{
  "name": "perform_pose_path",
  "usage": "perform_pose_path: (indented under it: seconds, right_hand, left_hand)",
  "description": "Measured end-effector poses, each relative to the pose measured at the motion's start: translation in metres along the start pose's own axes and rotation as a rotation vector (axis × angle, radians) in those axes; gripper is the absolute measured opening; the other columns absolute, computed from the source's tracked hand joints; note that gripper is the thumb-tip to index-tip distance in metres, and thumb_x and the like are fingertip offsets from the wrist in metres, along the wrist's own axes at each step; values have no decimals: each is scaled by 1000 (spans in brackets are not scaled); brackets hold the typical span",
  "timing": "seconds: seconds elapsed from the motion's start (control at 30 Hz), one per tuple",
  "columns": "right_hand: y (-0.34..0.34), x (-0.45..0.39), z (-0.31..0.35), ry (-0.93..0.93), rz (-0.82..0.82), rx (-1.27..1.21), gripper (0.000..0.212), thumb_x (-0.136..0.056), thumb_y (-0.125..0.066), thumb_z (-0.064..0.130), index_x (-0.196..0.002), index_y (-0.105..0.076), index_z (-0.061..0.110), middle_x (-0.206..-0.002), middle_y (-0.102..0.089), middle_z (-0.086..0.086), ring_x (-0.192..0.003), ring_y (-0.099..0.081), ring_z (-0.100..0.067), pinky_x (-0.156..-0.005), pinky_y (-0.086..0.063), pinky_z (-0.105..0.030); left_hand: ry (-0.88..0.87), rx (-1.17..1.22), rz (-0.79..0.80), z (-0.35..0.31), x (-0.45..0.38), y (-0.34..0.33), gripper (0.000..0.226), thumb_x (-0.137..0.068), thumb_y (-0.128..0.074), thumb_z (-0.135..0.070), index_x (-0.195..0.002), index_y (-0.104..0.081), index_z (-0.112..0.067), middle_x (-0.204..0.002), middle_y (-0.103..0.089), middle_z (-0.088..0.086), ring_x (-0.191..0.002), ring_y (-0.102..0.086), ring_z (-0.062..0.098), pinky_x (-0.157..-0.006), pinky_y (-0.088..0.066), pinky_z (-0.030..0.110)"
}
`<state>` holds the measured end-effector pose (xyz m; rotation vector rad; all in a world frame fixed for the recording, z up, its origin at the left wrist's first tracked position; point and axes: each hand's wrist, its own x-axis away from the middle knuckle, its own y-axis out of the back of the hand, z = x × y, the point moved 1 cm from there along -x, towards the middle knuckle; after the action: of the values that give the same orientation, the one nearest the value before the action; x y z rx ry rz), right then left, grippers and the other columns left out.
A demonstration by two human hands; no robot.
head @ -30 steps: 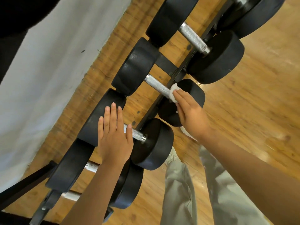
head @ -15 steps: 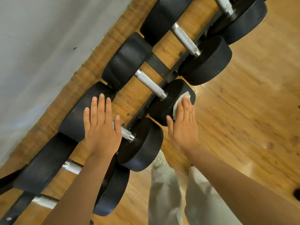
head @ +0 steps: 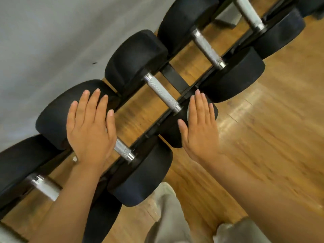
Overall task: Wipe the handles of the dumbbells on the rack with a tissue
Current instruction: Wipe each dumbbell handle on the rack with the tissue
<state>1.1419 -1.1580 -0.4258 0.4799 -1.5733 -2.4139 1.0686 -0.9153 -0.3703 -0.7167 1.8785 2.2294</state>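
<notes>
1. Knurled steel handle (head: 162, 93) lies bare on the rack (head: 175, 79), between my flat, spread hands: left hand (head: 91, 127), right hand (head: 199, 128).
2. Tissue unseen, perhaps under my right palm.
3. I seem between wipes; next, wrap another handle.

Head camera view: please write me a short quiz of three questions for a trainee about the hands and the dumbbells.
1. True or false: the right hand is closed around a knurled handle.
2. The left hand lies flat over: A) a dumbbell's handle and far head; B) a trouser leg; C) the grey wall.
3. Fill in: the floor under the rack is made of ____.
Key: 1 false, it lies flat on a black dumbbell head; 2 A; 3 wood.
</notes>
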Motion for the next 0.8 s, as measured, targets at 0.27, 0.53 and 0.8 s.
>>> perform_pose_path:
  seconds: [0.27, 0.53, 0.8]
  right_hand:
    - [-10, 25, -17, 196, -84, 91, 73, -104, -13, 50, -151, -18, -5, -160, -13, -21, -149, -9, -33, -121, -13, -48]
    - [-3, -10, -20, 102, -42, 45, 89, -95, -4, 65, -153, -12, -2, -160, -14, -18, -150, -7, -28, -122, -3, -37]
    - [0, 11, -48, 231, -4, 1, 92, -94, -5, 69, -152, -15, -2, -160, -16, -18, -149, -13, -26, -121, -13, -36]
  left_hand:
    - [-20, -40, -91, 4, 1, -10, 47, -109, -32, -33, -139, -56, -6, -147, -52, 11, -144, -38, 25, -123, -9, 31]
    - [9, 22, -269, 1, 0, -19, 43, -109, -35, -31, -127, -67, -8, -134, -63, 8, -137, -48, 22, -120, -17, 29]
    - [90, 85, -304, -6, -2, -17, 45, -110, -31, -31, -122, -70, -10, -129, -66, 6, -134, -50, 19, -118, -21, 29]
